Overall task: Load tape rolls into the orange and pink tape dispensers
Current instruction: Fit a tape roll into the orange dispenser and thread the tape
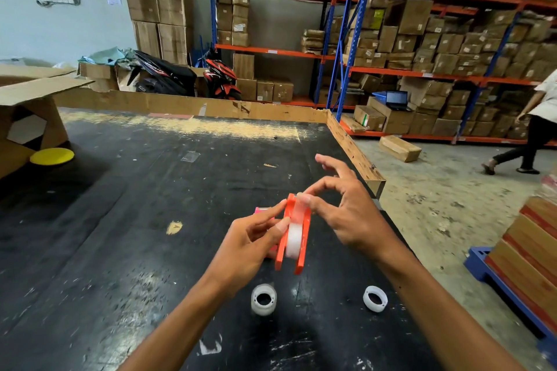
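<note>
— head view: what is held above the black worktop point(150, 220)?

— an orange tape dispenser point(304, 238) is held up on edge between both hands, with a white tape roll point(293, 242) seated between its two side plates.

— how is the left hand point(250, 247) placed?

— its grip is closed on the orange tape dispenser: thumb and forefinger are pressed against the left side plate, beside the roll.

— and the right hand point(346, 214)?

— the top front end of the dispenser is pinched by its thumb and forefinger, where a clear strip of tape is seen stretched up from the roll; the other fingers point(331, 164) are spread and lifted away.

— where is the pink tape dispenser point(262, 210)?

— only a small pink part is seen behind the left hand, low near the worktop; whether it is touched by that hand cannot be told.

— is anything else seen on the worktop?

— two white rings are seen lying near the front edge, below the hands: a thicker translucent tape roll point(263, 299) to the left and a thinner white ring point(375, 298) to the right, well apart from each other. a yellow disc point(51, 156) is seen far to the left, by a folded cardboard box point(33, 111).
</note>
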